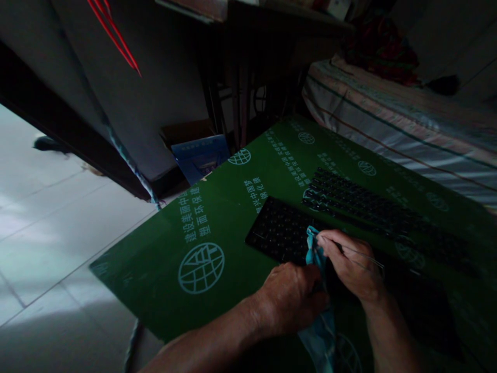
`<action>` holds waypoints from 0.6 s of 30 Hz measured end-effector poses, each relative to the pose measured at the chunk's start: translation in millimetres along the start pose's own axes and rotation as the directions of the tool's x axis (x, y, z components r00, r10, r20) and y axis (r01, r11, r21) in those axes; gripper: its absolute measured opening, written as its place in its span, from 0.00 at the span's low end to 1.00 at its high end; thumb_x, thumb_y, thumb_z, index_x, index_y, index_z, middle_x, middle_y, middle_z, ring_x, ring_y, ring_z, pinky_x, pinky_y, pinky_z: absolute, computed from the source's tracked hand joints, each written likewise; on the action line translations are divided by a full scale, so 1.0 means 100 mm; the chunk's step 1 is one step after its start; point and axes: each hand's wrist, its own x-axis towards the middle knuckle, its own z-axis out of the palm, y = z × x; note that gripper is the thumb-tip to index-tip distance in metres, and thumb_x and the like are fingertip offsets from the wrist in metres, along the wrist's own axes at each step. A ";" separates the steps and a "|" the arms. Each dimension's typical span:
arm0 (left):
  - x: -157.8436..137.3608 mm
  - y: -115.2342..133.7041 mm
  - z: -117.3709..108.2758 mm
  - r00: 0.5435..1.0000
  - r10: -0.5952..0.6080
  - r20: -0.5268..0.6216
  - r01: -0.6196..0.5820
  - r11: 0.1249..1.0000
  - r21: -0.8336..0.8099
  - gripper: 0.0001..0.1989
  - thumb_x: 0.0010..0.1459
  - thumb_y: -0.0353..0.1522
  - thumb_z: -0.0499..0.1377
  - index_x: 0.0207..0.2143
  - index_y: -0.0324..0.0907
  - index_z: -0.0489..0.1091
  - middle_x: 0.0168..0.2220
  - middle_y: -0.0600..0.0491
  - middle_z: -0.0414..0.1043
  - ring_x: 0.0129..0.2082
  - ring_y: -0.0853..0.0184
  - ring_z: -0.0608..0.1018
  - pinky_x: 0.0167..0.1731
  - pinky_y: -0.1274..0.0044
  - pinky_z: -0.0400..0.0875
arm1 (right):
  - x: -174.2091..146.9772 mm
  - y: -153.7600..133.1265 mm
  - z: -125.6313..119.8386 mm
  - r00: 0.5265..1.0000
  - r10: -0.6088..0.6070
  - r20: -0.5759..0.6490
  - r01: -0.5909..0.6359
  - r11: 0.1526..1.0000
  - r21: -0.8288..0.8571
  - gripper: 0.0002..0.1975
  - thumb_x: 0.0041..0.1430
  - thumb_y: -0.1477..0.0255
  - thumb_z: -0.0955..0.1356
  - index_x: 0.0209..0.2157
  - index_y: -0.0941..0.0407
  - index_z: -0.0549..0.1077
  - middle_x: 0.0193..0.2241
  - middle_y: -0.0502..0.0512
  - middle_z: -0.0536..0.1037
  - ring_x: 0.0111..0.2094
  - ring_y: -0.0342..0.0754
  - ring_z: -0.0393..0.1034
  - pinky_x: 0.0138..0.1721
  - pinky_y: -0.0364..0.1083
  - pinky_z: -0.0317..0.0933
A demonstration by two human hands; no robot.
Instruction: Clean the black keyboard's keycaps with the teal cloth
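Note:
A black keyboard (277, 228) with its keycaps off lies on the green board, its bare key positions showing at the left end. My left hand (291, 295) is closed around a light-blue cloth (320, 331), which hangs down below it. My right hand (353, 261) pinches a thin metal rod (357, 252) near the bunched upper end of the cloth, above the keyboard. Whether the rod's tip is inside the cloth, I cannot tell. Loose black keycaps (361, 202) are laid out in rows beyond the keyboard. Both hands hide part of the keyboard's middle.
The green board (155, 248) bears white printing and globe marks. Behind it stand a dark table (272, 36) and a blue box (202, 155). A bed (388, 124) borders the right side. A twisted cord (128, 155) runs down at left, and a red cord (116, 39) hangs above.

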 end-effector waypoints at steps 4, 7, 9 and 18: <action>-0.01 0.00 0.00 1.000 -0.005 0.017 0.005 1.000 -0.010 0.10 0.54 0.38 0.52 0.33 0.41 0.66 0.26 0.53 0.71 0.24 0.67 0.74 0.20 0.81 0.61 | -0.01 0.01 -0.01 1.000 -0.021 0.000 0.021 0.999 -0.045 0.08 0.59 0.74 0.62 0.30 0.55 0.72 0.25 0.51 0.78 0.25 0.44 0.73 0.32 0.40 0.68; -0.01 0.00 0.00 1.000 -0.006 0.016 0.007 1.000 -0.021 0.10 0.54 0.38 0.52 0.32 0.41 0.66 0.26 0.53 0.71 0.24 0.68 0.73 0.21 0.81 0.61 | -0.02 0.02 0.00 0.996 -0.083 -0.017 0.081 0.993 -0.089 0.08 0.59 0.74 0.62 0.30 0.56 0.72 0.26 0.53 0.78 0.27 0.45 0.74 0.32 0.40 0.68; -0.01 0.00 0.01 1.000 -0.002 0.007 0.002 1.000 -0.023 0.09 0.54 0.37 0.52 0.32 0.41 0.66 0.26 0.53 0.71 0.23 0.67 0.73 0.21 0.81 0.61 | -0.02 0.01 0.00 0.993 -0.119 -0.013 0.117 0.987 -0.111 0.08 0.59 0.75 0.62 0.30 0.56 0.72 0.27 0.54 0.79 0.28 0.45 0.74 0.32 0.41 0.67; 0.00 -0.01 0.00 1.000 0.019 0.004 -0.019 1.000 0.000 0.10 0.54 0.38 0.51 0.32 0.41 0.65 0.27 0.52 0.72 0.25 0.66 0.74 0.21 0.80 0.62 | -0.02 -0.02 0.02 0.988 -0.152 0.033 0.155 0.978 -0.140 0.10 0.60 0.76 0.60 0.30 0.56 0.72 0.27 0.54 0.78 0.28 0.45 0.73 0.33 0.42 0.67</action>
